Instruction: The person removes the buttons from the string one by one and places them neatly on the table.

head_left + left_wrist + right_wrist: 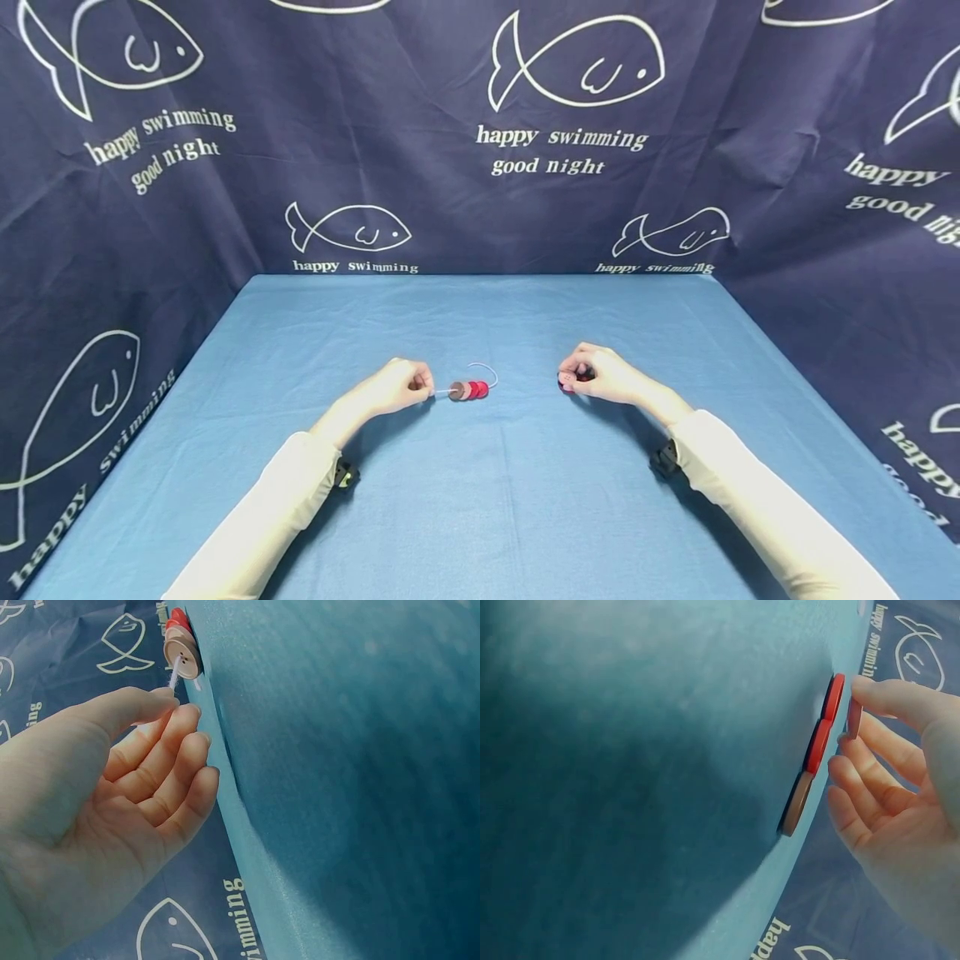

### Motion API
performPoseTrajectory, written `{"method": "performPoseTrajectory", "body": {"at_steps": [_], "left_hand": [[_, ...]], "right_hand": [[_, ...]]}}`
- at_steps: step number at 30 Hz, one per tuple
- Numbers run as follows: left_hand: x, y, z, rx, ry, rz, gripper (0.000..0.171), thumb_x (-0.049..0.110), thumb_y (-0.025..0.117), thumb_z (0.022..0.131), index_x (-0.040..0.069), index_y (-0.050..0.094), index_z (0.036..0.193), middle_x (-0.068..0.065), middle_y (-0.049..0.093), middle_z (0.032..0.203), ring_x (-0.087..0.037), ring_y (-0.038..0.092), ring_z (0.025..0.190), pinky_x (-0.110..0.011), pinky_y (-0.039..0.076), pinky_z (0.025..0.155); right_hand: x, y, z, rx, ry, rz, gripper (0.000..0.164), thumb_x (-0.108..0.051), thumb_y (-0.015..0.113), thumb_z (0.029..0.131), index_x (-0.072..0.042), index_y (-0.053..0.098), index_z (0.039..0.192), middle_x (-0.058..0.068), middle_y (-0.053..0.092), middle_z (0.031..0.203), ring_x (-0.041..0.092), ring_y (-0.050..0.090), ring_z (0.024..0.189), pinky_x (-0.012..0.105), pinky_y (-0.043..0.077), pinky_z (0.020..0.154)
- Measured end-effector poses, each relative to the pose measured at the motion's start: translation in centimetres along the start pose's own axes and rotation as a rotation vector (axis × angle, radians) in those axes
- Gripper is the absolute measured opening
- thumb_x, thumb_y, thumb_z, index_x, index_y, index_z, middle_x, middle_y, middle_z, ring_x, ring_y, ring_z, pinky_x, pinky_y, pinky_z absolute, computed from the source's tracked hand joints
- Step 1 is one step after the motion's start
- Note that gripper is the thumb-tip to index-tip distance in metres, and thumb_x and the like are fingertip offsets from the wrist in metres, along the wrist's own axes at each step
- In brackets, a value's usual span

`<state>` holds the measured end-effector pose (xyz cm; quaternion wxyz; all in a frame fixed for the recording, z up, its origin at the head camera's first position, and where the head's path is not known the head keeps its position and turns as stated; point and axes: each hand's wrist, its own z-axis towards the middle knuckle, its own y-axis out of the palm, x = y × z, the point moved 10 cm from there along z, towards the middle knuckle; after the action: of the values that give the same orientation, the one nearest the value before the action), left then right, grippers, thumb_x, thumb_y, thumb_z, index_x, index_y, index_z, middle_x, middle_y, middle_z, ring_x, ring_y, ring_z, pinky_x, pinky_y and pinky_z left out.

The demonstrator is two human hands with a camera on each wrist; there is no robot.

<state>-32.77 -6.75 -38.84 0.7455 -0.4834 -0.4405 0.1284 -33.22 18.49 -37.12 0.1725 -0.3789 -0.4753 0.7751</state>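
Observation:
My left hand (399,386) pinches one end of a white pipe cleaner (175,677) between thumb and fingertips. Threaded on it beside the fingers is a row of buttons: a brown button (182,658) nearest the hand, then a pink button (467,390) and red buttons (481,389). Past them the free end curves up and back in a loop. On the other side, my right hand (606,375) holds a pink button (854,718) between thumb and fingertips. Close by that hand, two red buttons (818,746) and a brown button (798,804) lie in a row on the cloth.
A blue cloth (480,500) covers the table. Dark blue curtains (450,183) with white fish and lettering hang behind it and at both sides. Each wrist wears a small dark camera (664,460) by the sleeve cuff.

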Motion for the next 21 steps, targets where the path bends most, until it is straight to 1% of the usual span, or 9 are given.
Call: {"method": "performPoseTrajectory", "body": {"at_steps": [7,13,17,21], "left_hand": [[0.0,0.0,0.0,-0.001,0.002,-0.004,0.006,0.005,0.063,0.083,0.008,0.063,0.078,0.003,0.062,0.067,-0.002,0.052,0.062,-0.019,0.044,0.061],[0.1,0.0,0.0,0.001,0.012,0.001,0.006,0.006,0.063,0.083,0.008,0.063,0.077,0.003,0.062,0.067,-0.002,0.052,0.062,-0.019,0.045,0.061],[0.0,0.1,0.0,0.001,0.013,-0.001,0.006,0.006,0.063,0.083,0.009,0.063,0.077,0.003,0.062,0.067,-0.001,0.052,0.061,-0.019,0.045,0.061],[-0.1,0.2,0.0,0.003,0.012,0.0,0.006,0.006,0.063,0.083,0.009,0.063,0.077,0.003,0.062,0.067,-0.001,0.052,0.061,-0.019,0.044,0.061]], "right_hand": [[0.3,-0.3,-0.4,0.04,-0.024,-0.004,0.019,-0.004,0.067,0.078,-0.001,0.07,0.096,0.006,0.061,0.083,0.02,0.057,0.074,0.032,0.047,0.069],[0.4,-0.5,-0.7,0.05,-0.037,0.004,0.019,-0.004,0.068,0.077,-0.001,0.07,0.096,0.006,0.06,0.082,0.019,0.056,0.073,0.03,0.046,0.067],[0.5,-0.7,-1.0,0.052,-0.034,-0.007,0.018,-0.005,0.069,0.078,-0.001,0.07,0.096,0.006,0.06,0.082,0.018,0.055,0.073,0.027,0.045,0.068],[0.7,-1.0,-1.3,0.059,-0.018,-0.01,0.019,-0.005,0.069,0.077,-0.002,0.07,0.096,0.005,0.06,0.083,0.018,0.055,0.073,0.027,0.044,0.068]]}}
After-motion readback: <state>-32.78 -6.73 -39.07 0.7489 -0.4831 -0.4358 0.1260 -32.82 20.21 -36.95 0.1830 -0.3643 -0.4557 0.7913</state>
